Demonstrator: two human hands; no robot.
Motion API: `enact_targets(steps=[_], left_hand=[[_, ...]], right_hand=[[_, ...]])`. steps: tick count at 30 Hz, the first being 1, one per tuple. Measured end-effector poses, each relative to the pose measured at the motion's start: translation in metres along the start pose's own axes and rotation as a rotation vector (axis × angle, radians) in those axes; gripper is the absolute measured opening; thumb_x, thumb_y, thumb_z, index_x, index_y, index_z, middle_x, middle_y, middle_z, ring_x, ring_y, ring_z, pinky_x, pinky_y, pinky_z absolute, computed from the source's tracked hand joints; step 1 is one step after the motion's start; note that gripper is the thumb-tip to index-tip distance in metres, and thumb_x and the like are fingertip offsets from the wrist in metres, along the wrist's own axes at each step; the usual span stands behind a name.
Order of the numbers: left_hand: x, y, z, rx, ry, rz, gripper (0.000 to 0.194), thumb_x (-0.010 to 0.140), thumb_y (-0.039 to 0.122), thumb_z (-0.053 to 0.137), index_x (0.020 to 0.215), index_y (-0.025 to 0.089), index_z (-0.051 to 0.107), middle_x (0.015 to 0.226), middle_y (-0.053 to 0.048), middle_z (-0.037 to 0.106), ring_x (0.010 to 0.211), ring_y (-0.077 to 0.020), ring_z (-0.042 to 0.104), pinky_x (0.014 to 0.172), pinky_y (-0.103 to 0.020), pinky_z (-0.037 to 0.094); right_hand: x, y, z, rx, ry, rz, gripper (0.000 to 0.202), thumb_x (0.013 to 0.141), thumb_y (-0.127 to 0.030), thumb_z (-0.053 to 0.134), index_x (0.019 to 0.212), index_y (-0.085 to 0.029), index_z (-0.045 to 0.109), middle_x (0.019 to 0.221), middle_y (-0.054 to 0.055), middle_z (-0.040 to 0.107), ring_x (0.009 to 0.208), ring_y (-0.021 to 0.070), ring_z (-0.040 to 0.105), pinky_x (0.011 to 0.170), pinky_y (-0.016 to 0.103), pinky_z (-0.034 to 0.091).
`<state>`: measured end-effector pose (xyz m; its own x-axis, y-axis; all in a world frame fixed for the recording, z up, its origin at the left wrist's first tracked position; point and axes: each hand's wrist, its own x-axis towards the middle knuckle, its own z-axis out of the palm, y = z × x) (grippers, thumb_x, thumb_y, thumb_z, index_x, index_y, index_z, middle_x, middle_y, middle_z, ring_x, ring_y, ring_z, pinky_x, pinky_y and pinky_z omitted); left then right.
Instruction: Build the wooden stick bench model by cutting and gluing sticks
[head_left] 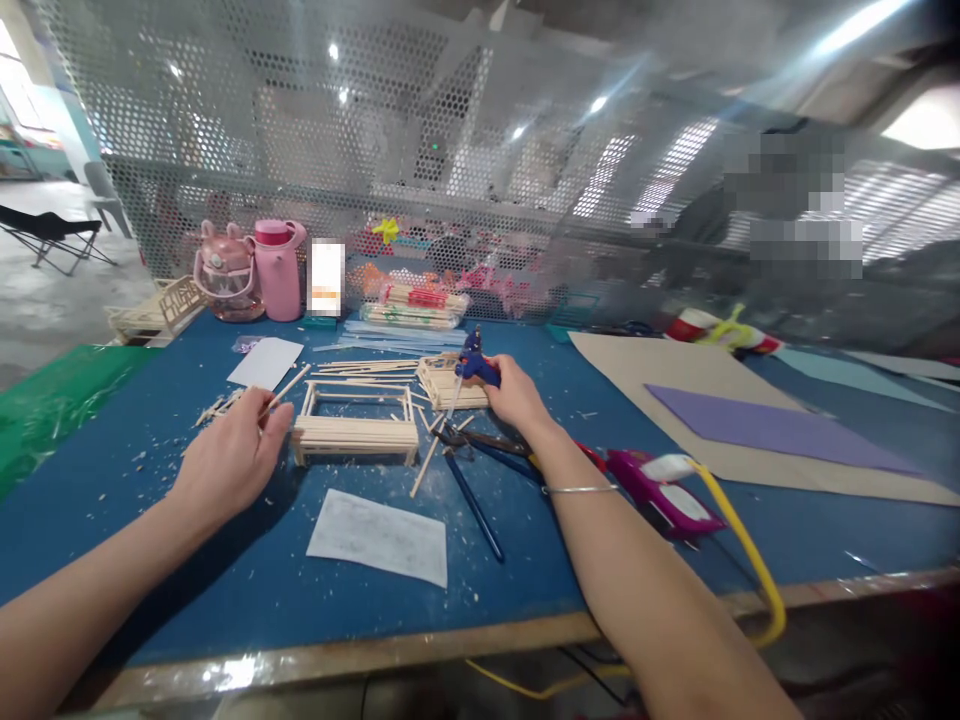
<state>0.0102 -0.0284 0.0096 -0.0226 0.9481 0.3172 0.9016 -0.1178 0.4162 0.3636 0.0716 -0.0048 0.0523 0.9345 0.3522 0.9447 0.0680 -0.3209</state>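
Note:
Pinched in my left hand (238, 445) is a thin wooden stick (291, 387), pointing up and to the right. Just right of that hand stands a small wooden stick frame (356, 437) with a slatted front and thin posts behind. My right hand (516, 390) is closed around a blue hot glue gun (477, 368), with a clear glue stick (454, 393) showing from it. Behind and below the gun lies a second slatted stick piece (442, 385), partly hidden. Pliers (480, 440) and a dark blue pen-like tool (474, 505) rest beside loose sticks.
A white paper (379, 537) lies near the table's front edge. A magenta device with a yellow cable (667, 490) sits beside my right forearm. Loose sticks (364, 372), a pink bottle (279, 270) and bundled sticks (416, 305) are at the back. Purple foam (780, 430) lies right.

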Motion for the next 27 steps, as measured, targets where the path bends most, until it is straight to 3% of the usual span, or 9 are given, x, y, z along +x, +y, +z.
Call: enact_targets(steps=[2, 4, 7, 8, 11, 13, 20, 23, 27], left_hand=[[-0.003, 0.001, -0.002, 0.031, 0.094, 0.081, 0.031, 0.089, 0.037, 0.027, 0.094, 0.02, 0.053, 0.083, -0.005, 0.063, 0.071, -0.019, 0.058, 0.057, -0.026, 0.038], [-0.005, 0.002, -0.002, 0.048, 0.178, 0.223, 0.03, 0.09, 0.032, 0.028, 0.096, 0.02, 0.055, 0.091, -0.006, 0.062, 0.078, -0.0181, 0.058, 0.062, -0.026, 0.04], [-0.001, 0.007, 0.0, 0.12, 0.239, 0.48, 0.027, 0.089, 0.026, 0.034, 0.097, 0.02, 0.06, 0.092, -0.007, 0.061, 0.082, -0.0187, 0.056, 0.069, -0.028, 0.042], [0.002, 0.009, 0.0, 0.158, 0.242, 0.549, 0.027, 0.088, 0.023, 0.036, 0.098, 0.02, 0.061, 0.09, -0.007, 0.061, 0.081, -0.0189, 0.055, 0.07, -0.029, 0.042], [0.013, 0.019, 0.002, 0.265, 0.229, 0.673, 0.028, 0.087, 0.017, 0.037, 0.098, 0.02, 0.063, 0.087, -0.007, 0.06, 0.076, -0.0189, 0.053, 0.067, -0.031, 0.042], [0.019, 0.025, 0.002, 0.296, 0.216, 0.717, 0.027, 0.088, 0.016, 0.037, 0.096, 0.02, 0.063, 0.087, -0.007, 0.06, 0.076, -0.019, 0.052, 0.066, -0.031, 0.041], [0.023, 0.038, 0.009, 0.283, 0.205, 0.753, 0.024, 0.087, 0.015, 0.04, 0.096, 0.019, 0.062, 0.084, -0.005, 0.058, 0.077, -0.0179, 0.05, 0.061, -0.027, 0.041], [0.025, 0.043, 0.013, 0.278, 0.189, 0.749, 0.025, 0.086, 0.013, 0.04, 0.098, 0.02, 0.061, 0.084, -0.005, 0.058, 0.078, -0.018, 0.05, 0.059, -0.026, 0.042], [0.028, 0.049, 0.018, 0.252, 0.151, 0.768, 0.025, 0.086, 0.014, 0.041, 0.1, 0.02, 0.061, 0.084, -0.005, 0.059, 0.079, -0.0179, 0.052, 0.063, -0.027, 0.043]], right_hand=[[-0.001, -0.004, -0.005, -0.037, -0.001, 0.002, 0.038, 0.067, -0.011, 0.052, 0.105, -0.014, 0.052, 0.108, 0.016, 0.059, 0.102, 0.0292, 0.054, 0.085, 0.041, 0.042], [-0.005, -0.014, -0.015, -0.09, 0.08, -0.005, 0.041, 0.066, -0.011, 0.053, 0.106, -0.013, 0.054, 0.109, 0.018, 0.058, 0.104, 0.0323, 0.053, 0.086, 0.044, 0.04], [-0.019, -0.042, -0.031, 0.0, 0.272, -0.147, 0.032, 0.077, -0.015, 0.045, 0.107, -0.012, 0.057, 0.11, 0.017, 0.059, 0.105, 0.0285, 0.053, 0.091, 0.042, 0.038], [-0.026, -0.054, -0.036, 0.102, 0.26, -0.248, 0.029, 0.082, -0.019, 0.041, 0.105, -0.014, 0.058, 0.108, 0.015, 0.061, 0.103, 0.0254, 0.055, 0.09, 0.039, 0.04], [-0.047, -0.087, -0.041, 0.324, -0.079, -0.57, 0.03, 0.088, -0.029, 0.037, 0.107, -0.018, 0.059, 0.104, 0.009, 0.065, 0.095, 0.0198, 0.06, 0.082, 0.033, 0.045], [-0.058, -0.101, -0.04, 0.376, -0.204, -0.665, 0.03, 0.088, -0.03, 0.039, 0.105, -0.018, 0.061, 0.099, 0.009, 0.067, 0.09, 0.0186, 0.062, 0.077, 0.031, 0.046], [-0.062, -0.106, -0.034, 0.414, -0.115, -0.518, 0.024, 0.084, -0.033, 0.049, 0.083, -0.015, 0.066, 0.073, 0.004, 0.068, 0.063, 0.0136, 0.059, 0.059, 0.024, 0.043], [-0.061, -0.106, -0.032, 0.425, -0.06, -0.394, 0.023, 0.082, -0.034, 0.053, 0.085, -0.014, 0.065, 0.062, 0.001, 0.063, 0.052, 0.0109, 0.053, 0.051, 0.022, 0.039], [-0.06, -0.106, -0.03, 0.445, -0.036, -0.401, 0.016, 0.08, -0.028, 0.055, 0.081, -0.015, 0.066, 0.071, 0.003, 0.067, 0.062, 0.0125, 0.057, 0.058, 0.023, 0.042]])
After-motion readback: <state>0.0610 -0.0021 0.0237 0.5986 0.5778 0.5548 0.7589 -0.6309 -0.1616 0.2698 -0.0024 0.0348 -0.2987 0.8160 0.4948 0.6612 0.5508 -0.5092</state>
